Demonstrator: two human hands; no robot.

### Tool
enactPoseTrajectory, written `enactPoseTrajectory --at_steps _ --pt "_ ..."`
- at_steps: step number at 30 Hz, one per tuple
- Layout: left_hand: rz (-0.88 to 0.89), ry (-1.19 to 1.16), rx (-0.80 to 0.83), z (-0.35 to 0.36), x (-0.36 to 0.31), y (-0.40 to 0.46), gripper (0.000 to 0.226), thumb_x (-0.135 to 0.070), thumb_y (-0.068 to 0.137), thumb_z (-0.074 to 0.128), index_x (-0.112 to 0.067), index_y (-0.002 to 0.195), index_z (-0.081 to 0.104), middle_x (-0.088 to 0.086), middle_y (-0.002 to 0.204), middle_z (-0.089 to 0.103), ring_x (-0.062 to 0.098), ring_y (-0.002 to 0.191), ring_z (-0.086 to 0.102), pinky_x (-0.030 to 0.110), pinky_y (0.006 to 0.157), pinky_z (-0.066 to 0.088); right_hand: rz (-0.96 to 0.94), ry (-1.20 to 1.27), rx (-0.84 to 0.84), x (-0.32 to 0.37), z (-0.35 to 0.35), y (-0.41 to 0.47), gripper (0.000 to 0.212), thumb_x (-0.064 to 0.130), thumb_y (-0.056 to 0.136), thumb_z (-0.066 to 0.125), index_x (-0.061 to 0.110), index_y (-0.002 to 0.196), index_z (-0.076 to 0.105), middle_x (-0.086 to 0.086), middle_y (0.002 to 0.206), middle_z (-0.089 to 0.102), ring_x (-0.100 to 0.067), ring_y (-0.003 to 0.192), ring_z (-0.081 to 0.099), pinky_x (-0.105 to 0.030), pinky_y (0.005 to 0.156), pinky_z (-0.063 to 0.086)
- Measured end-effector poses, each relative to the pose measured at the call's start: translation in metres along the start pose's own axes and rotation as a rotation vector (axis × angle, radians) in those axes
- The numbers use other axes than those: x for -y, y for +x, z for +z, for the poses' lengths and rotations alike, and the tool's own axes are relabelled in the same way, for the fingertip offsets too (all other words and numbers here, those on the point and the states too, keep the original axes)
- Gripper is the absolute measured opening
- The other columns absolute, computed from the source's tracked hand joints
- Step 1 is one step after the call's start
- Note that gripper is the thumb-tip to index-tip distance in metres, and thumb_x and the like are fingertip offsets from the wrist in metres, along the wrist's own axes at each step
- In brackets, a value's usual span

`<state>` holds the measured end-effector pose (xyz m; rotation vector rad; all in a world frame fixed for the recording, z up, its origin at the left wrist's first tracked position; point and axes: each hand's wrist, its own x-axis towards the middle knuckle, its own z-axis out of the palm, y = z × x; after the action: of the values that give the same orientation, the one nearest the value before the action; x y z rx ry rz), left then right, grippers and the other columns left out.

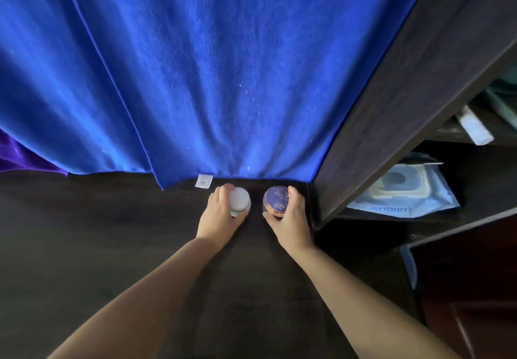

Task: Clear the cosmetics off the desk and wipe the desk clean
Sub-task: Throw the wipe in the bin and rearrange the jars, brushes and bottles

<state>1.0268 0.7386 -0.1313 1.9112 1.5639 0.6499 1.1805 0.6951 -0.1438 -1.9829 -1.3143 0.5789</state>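
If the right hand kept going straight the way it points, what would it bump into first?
Probably the hanging blue fleece cloth behind the desk. The right hand already grips the round purple-lidded jar, so that would travel along; depth is uncertain.

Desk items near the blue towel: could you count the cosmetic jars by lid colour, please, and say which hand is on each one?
White-lidded jar: 1, gripped by the left hand
Purple-lidded jar: 1, gripped by the right hand
Total: 2 jars, both at the back of the dark desk below the blue towel.
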Motion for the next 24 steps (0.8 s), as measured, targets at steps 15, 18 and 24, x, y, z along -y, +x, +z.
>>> enactPoseTrajectory --at_steps 15,18,24 --pt "0.711 -0.220 -0.268 -0.067 -0.226 -0.079 0.026 -0.032 0.085 0.043 -0.024 0.109 0.043 -0.018 0.100 0.045 0.000 0.095 0.045 0.006 0.084 0.033 -0.709 0.047 -0.092 0.069 -0.249 -0.091 0.023 0.017 0.090 0.048 0.012 0.105 0.065 0.000 0.113 0.062 -0.004 0.109 0.055 -0.018 0.094 0.043" --pt "0.925 -0.239 -0.296 -0.060 -0.302 -0.083 0.024 -0.023 0.085 0.047 -0.019 0.109 0.047 -0.014 0.102 0.047 0.003 0.096 0.046 0.009 0.088 0.035 -0.747 0.048 -0.306 0.062 -0.327 -0.077 0.020 0.013 0.091 0.048 0.009 0.101 0.065 -0.002 0.102 0.063 -0.006 0.100 0.058 -0.018 0.090 0.045" --pt "0.576 -0.005 -0.246 -0.030 -0.410 -0.005 0.055 -0.025 0.086 0.060 -0.009 0.134 0.038 0.012 0.133 0.043 0.027 0.123 0.036 0.035 0.102 0.032 -0.384 -0.193 -0.479 0.032 -0.394 0.019 0.036 0.013 0.089 0.055 0.007 0.124 0.050 -0.010 0.125 0.050 -0.026 0.118 0.048 -0.033 0.096 0.041"
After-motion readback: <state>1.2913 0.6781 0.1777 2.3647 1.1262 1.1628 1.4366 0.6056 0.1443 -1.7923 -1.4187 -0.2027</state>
